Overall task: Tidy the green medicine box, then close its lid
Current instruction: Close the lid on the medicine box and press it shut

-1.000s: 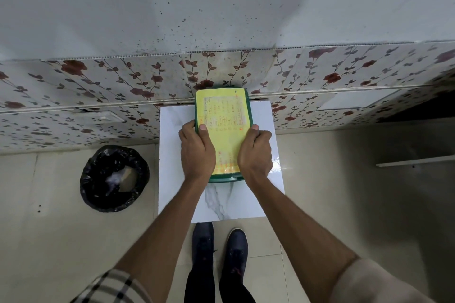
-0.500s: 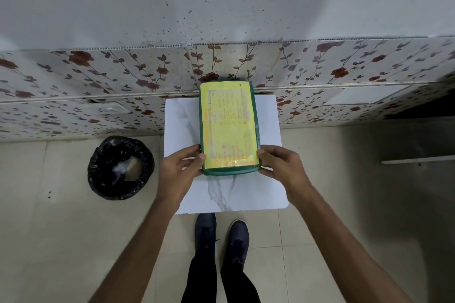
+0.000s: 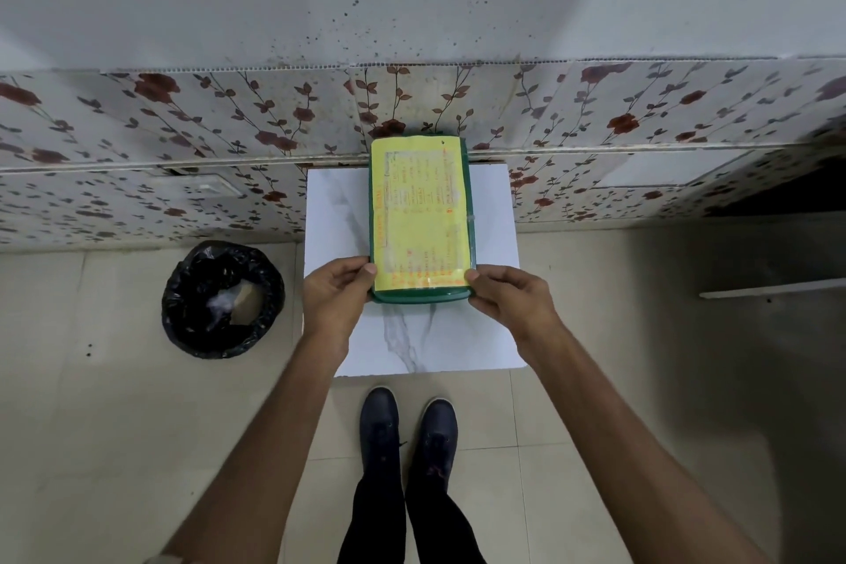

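The green medicine box stands on a white marble-patterned table, its far end against the wall. Its lid, covered by a yellow printed label, lies flat on the box, so the contents are hidden. My left hand grips the near left corner of the box, thumb on the lid edge. On the near right corner sits my right hand, fingertips on the lid edge.
A round bin lined with a black bag stands on the tiled floor left of the table. A floral-patterned wall rises directly behind the table. My two dark shoes are at the table's near edge.
Both hands slid from on top of the lid down to the box's near corners. The view shifted slightly and the lid stays flat.
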